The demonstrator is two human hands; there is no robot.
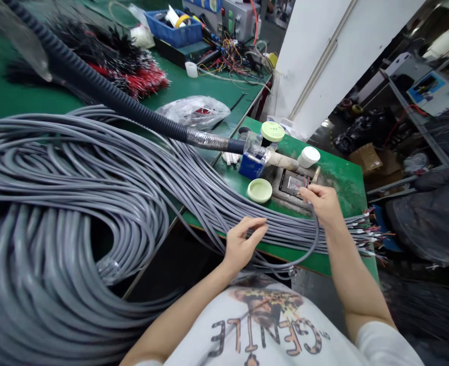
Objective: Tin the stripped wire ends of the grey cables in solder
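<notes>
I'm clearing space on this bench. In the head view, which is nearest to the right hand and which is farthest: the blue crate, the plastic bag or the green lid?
From the right hand:
1. The green lid, on the near green bench, left of the hand.
2. The plastic bag, farther left, on the long bench.
3. The blue crate, at the bench's far end.

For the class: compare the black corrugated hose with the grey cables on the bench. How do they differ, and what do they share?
The black corrugated hose is ribbed, while the grey cables are smooth. The black corrugated hose is a single thick run; the grey cables are many thinner strands. The hose crosses above them, while the cables lie in large loops. Both are long and look flexible.
</notes>
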